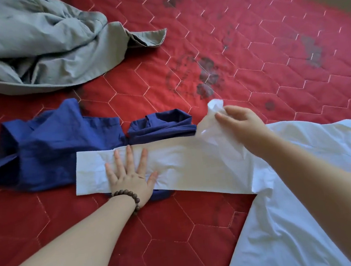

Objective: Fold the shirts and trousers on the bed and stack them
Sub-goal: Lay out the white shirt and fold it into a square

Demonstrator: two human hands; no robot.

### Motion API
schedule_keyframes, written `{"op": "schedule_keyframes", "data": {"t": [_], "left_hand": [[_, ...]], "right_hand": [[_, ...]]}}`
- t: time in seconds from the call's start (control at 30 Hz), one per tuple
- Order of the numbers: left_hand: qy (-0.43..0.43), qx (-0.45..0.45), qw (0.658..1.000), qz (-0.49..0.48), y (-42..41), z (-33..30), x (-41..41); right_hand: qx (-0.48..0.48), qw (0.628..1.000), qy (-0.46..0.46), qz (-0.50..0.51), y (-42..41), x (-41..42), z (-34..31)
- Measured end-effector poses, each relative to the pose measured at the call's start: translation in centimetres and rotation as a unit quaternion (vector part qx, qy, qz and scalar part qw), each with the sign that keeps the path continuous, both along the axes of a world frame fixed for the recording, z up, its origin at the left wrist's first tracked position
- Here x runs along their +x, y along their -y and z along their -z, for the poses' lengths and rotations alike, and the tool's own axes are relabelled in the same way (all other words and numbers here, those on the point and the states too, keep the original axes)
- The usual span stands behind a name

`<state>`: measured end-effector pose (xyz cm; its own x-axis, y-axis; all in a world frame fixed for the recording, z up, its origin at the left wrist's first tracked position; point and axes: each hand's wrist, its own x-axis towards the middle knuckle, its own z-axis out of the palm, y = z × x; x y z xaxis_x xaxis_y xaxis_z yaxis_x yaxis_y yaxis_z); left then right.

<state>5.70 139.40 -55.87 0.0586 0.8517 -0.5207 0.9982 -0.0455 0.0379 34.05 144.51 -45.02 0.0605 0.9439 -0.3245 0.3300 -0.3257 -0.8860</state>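
Two hands work the creased white shirt [194, 163]: left [129, 175] pressing flat, right [239, 123] pinching a fold.

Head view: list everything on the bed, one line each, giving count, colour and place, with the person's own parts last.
white garment: one, white, near middle to right, partly folded, overlapping the blue garment
blue garment: one, dark blue, left of centre, crumpled
grey garment: one, grey-green, far left, in a heap
quilted bedspread: one, red, under everything, with dark marks
bead bracelet: one, brown, on the left wrist
left hand: flat, pressing the white garment
right hand: pinching a raised part of the white garment
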Motion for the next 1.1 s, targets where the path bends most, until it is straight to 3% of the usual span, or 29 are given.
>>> {"op": "schedule_keyframes", "data": {"t": [0.1,0.2,0.3,0.37,0.43,0.5,0.57,0.63,0.7,0.77,0.83,1.0,1.1], "left_hand": [[0.062,0.042,0.997,-0.010,0.5,-0.7,-0.4],[0.184,0.151,0.969,-0.060,0.3,-2.4,-0.8],[0.175,0.235,0.955,0.041,-0.3,-3.3,-0.4],[0.158,0.229,0.951,0.133,-1.3,-3.5,0.6],[0.199,0.212,0.941,0.174,-2.8,-3.8,2.2],[0.309,0.175,0.930,0.097,-4.6,-4.0,4.8],[0.428,0.085,0.897,-0.067,-6.2,-4.5,7.2],[0.455,0.056,0.873,-0.167,-7.2,-5.0,8.8],[0.435,0.133,0.868,-0.200,-7.8,-5.7,9.2],[0.455,0.199,0.831,-0.249,-7.8,-6.8,8.4],[0.494,0.232,0.772,-0.326,-7.3,-7.9,6.3],[0.541,0.199,0.555,-0.599,-2.5,-7.1,-1.9],[0.520,0.123,0.510,-0.674,0.6,-4.9,-5.6]], "right_hand": [[0.008,0.982,0.094,-0.165,2.4,-3.1,0.5],[0.053,0.934,0.210,-0.284,4.4,-5.5,2.4],[0.041,0.892,0.282,-0.351,6.2,-6.5,3.9],[0.043,0.880,0.307,-0.360,7.1,-6.5,4.6],[0.053,0.871,0.321,-0.369,7.8,-6.4,5.1],[0.055,0.856,0.341,-0.384,8.4,-6.2,5.5],[0.052,0.844,0.358,-0.395,8.9,-6.0,5.8],[0.050,0.839,0.368,-0.398,9.3,-6.0,6.2],[0.053,0.838,0.376,-0.391,9.7,-6.0,6.4],[0.054,0.839,0.389,-0.376,10.2,-5.9,6.5],[0.048,0.841,0.405,-0.356,10.6,-5.7,6.5],[0.027,0.848,0.454,-0.271,11.3,-5.9,6.3],[0.003,0.851,0.468,-0.239,11.3,-5.9,6.6]]}}
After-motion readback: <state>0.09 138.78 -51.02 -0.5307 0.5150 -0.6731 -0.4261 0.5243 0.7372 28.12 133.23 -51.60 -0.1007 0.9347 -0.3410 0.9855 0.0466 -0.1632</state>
